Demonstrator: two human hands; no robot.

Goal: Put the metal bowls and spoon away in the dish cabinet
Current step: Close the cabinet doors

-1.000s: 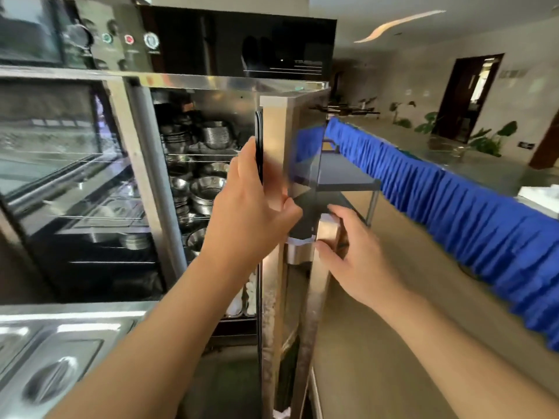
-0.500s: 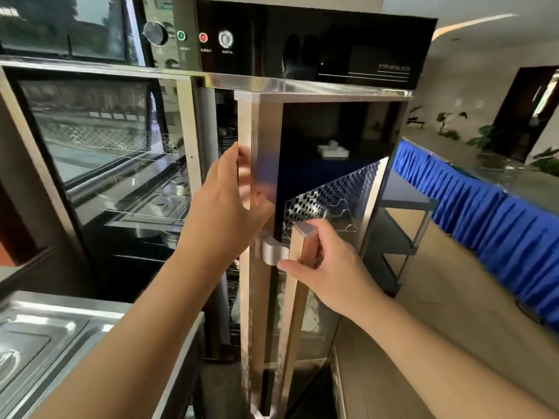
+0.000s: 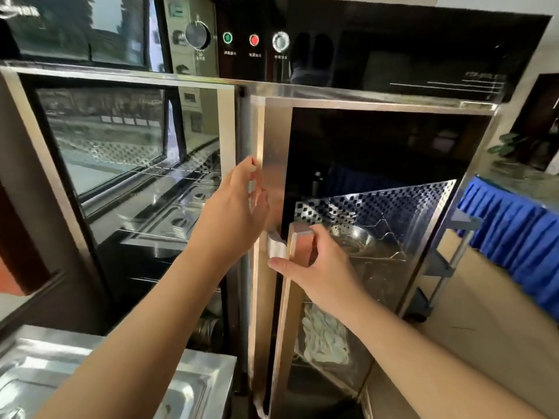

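The dish cabinet's right glass door [image 3: 375, 137] stands nearly closed against its steel frame [image 3: 302, 95]. My right hand [image 3: 317, 261] is wrapped around the door's vertical metal handle [image 3: 295, 246]. My left hand [image 3: 239, 210] lies flat, fingers apart, against the door's left steel edge. Through the glass I make out a metal bowl [image 3: 355, 240] on a wire shelf and white dishes [image 3: 323, 337] lower down. No spoon is visible.
The cabinet's left glass door [image 3: 121, 152] is closed and reflects trays. A control panel with a dial [image 3: 198, 34] and lights runs along the top. A steel counter with lidded pans [image 3: 121, 379] sits lower left. A blue-skirted table [image 3: 514, 234] stands at right.
The right door has swung from wide open to almost closed. The stacked bowls inside are now behind the glass. My left hand has flattened on the door edge.
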